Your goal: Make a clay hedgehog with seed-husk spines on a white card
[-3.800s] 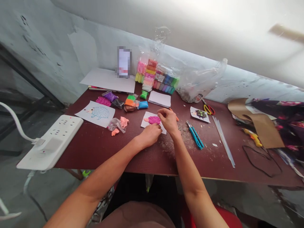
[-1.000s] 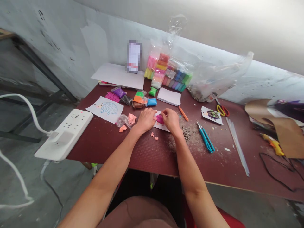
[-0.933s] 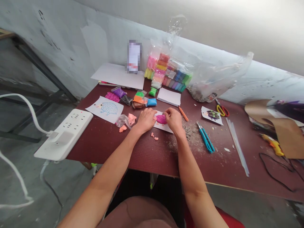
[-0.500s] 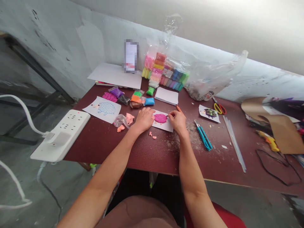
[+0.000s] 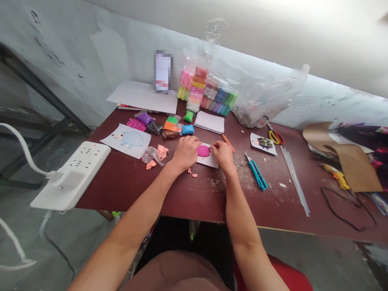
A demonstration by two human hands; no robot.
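Note:
A magenta clay oval (image 5: 203, 151) lies on a small white card (image 5: 211, 162), with bits of drawn or clay legs below it. My left hand (image 5: 186, 153) rests over the card's left part, fingers stretched out and covering the oval's left end. At the right end, my right hand (image 5: 223, 153) has its thumb and forefinger pressed together at the oval's edge. Whatever lies between those fingertips is too small to name. Small peach clay crumbs (image 5: 194, 175) lie in front of the card, and a larger peach clay lump (image 5: 162, 152) sits left of my left hand.
A blue hedgehog drawing (image 5: 133, 138) and a white power strip (image 5: 74, 173) lie left. Clay packets (image 5: 171, 126) and a paper stack (image 5: 209, 121) stand behind. Rightward are an orange pencil-like stick (image 5: 228, 142), a teal cutter (image 5: 257, 174), scissors (image 5: 276, 138), glue sticks (image 5: 295, 182) and a glue gun (image 5: 337, 176).
My left hand has slid slightly right over the card and now hides more of the magenta oval. My right hand stays at the oval's right end. The view has shifted a little.

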